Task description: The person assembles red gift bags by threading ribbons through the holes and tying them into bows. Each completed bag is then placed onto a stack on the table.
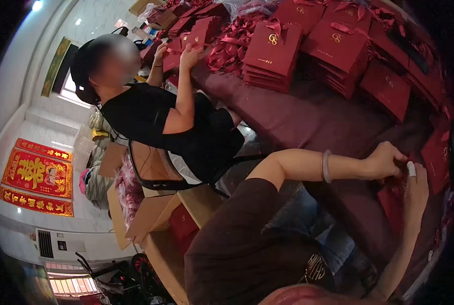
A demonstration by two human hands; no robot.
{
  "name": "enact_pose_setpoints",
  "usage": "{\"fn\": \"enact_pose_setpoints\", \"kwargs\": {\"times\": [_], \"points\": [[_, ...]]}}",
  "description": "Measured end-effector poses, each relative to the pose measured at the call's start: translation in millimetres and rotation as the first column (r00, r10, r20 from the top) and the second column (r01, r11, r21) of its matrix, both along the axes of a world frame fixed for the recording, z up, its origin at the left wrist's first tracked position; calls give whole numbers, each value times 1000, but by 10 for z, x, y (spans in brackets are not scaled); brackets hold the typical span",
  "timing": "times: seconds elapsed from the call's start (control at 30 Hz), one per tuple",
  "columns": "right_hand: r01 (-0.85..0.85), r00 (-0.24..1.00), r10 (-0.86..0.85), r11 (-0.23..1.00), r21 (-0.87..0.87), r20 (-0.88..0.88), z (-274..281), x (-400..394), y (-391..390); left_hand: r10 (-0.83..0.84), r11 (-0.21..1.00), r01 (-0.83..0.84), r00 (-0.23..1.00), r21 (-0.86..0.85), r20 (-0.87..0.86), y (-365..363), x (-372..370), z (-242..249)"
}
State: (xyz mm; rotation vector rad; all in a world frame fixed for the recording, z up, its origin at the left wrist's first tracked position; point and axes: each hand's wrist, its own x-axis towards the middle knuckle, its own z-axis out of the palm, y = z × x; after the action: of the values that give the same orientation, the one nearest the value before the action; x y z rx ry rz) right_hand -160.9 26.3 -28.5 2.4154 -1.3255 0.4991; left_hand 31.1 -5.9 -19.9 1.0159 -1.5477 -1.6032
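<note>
My left hand, with a pale bangle on its wrist, is closed with the fingertips pinched together near the table's right end. What sits between those fingertips is too small to make out. Close beside it is my right hand, with white wrapping on one finger, its fingers closed at the upper part of a dark red gift bag. The bag's top is partly hidden by the hands. Another red gift bag with gold print lies just beyond the right hand.
Stacks of red gift bags with ribbon handles stand on the cloth-covered table. A heap of red ribbons lies farther along. To my left a seated person handles red bags. Open cardboard boxes stand beside the chair.
</note>
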Motion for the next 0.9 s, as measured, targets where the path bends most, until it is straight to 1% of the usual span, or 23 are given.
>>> {"fn": "enact_pose_setpoints", "kwargs": {"times": [0.07,0.1,0.2,0.23,0.27,0.3,0.33,0.37,0.4,0.43,0.47,0.5,0.53,0.57,0.6,0.63,0.7,0.73,0.77,0.8,0.83,0.87,0.9], "points": [[-42,999,40,995,-92,-19,-32,-29,-18,5,1000,-5,1000,9,17,10,6,32],[-40,999,39,995,-89,-19,-61,-50,-17,11,1000,-12,999,19,34,16,8,41],[23,1000,-23,1000,-8,10,-101,-80,-2,9,1000,-9,1000,7,-24,-10,-20,-54],[64,993,-72,994,86,95,-80,-59,13,8,1000,-8,1000,9,-24,-17,-29,-85],[95,976,-128,978,183,174,-66,-38,22,16,999,-18,999,-40,-36,-23,-38,-115],[96,976,-129,978,185,174,-60,-15,17,24,996,-28,999,-89,-48,-27,-45,-137],[72,979,-92,991,116,180,-57,12,-1,23,996,-27,999,-88,-48,-13,-19,-73],[48,981,-56,998,47,185,-53,31,-15,6,1000,-7,1000,-15,-10,16,26,58],[49,981,-57,998,48,185,-44,38,-27,-12,998,11,1000,59,27,36,48,127],[61,957,-97,989,137,275,-29,40,-40,-13,998,11,1000,60,26,33,34,90],[63,922,-142,972,225,359,-21,39,-45,2,1000,-2,1000,-27,7,16,10,16],[63,923,-142,972,225,358,-59,15,-46,15,993,-16,1000,-115,-14,4,-5,-29],[87,853,-222,953,290,473,-132,-25,-49,16,993,-17,1000,-115,-14,-2,-17,-67],[100,762,-301,929,356,572,-174,-47,-55,16,966,-3,999,-257,48,-9,-31,-101],[99,763,-300,929,356,573,-77,3,-44,25,920,20,994,-392,108,-17,-42,-125],[112,635,-510,804,585,580,103,99,-10,25,920,19,994,-392,108,-22,-55,-153],[79,493,-701,626,776,516,136,114,-2,73,826,51,978,-561,197,-16,-60,-131],[92,699,-440,837,539,564,13,47,-12,73,827,51,978,-560,197,-3,-37,-82],[23,857,-152,966,259,492,-52,9,-12,30,909,29,990,-417,136,16,-6,-24],[25,857,-155,965,262,491,-34,24,2,9,941,26,995,-338,104,21,3,-6],[38,912,-118,978,205,393,-1,55,19,-5,966,22,998,-258,69,26,11,12],[44,954,-85,988,146,287,21,69,28,-2,969,13,999,-248,44,10,0,-28],[45,954,-85,988,145,286,-2,37,20,2,971,3,1000,-240,20,-6,-12,-67]]}}
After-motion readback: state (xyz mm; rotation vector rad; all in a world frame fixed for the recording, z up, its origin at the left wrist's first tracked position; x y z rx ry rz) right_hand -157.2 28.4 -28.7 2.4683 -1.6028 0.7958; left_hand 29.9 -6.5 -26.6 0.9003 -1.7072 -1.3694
